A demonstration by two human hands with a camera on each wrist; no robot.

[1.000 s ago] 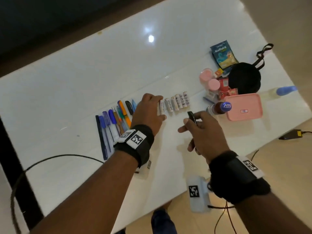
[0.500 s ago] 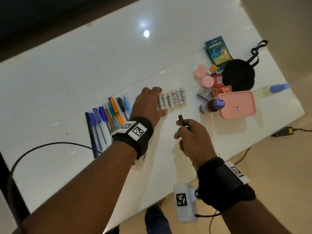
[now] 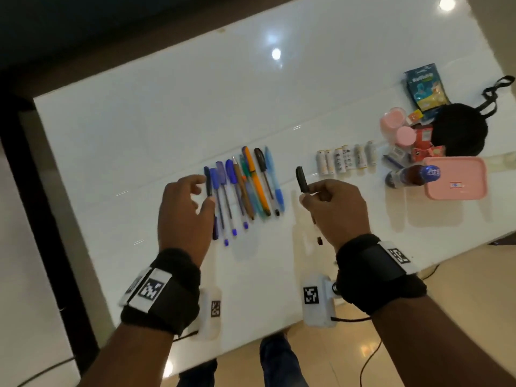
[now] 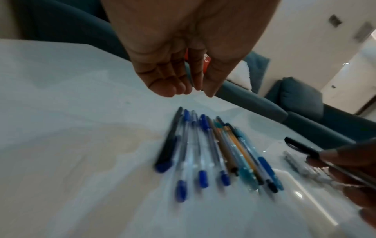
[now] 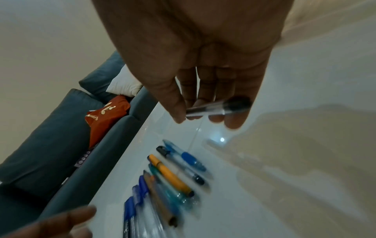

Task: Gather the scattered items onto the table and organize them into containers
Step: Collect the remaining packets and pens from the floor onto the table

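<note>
Several pens [image 3: 243, 188] lie side by side on the white table [image 3: 139, 121]; the left wrist view also shows the pens [image 4: 213, 153]. My left hand [image 3: 205, 191] hovers over the left end of that row with loosely curled fingers and holds nothing [image 4: 189, 91]. My right hand [image 3: 310, 191] pinches a clear pen with a black cap [image 3: 301, 180] above the table, just right of the row. The right wrist view shows this pen [image 5: 219, 107] across the fingertips. A row of white batteries [image 3: 346, 162] lies further right.
At the right end sit a closed pink box [image 3: 455, 177], a brown bottle with a blue cap [image 3: 413, 175], two pink jars [image 3: 393, 121], small red packs [image 3: 424, 141], a black pouch [image 3: 460, 129] and a blue packet [image 3: 425, 88]. A blue sofa [image 4: 305, 99] stands beyond the table.
My left hand has left the batteries and moved left to the far end of the pen row. My right hand has kept hold of the black-capped pen and moved towards the pens.
</note>
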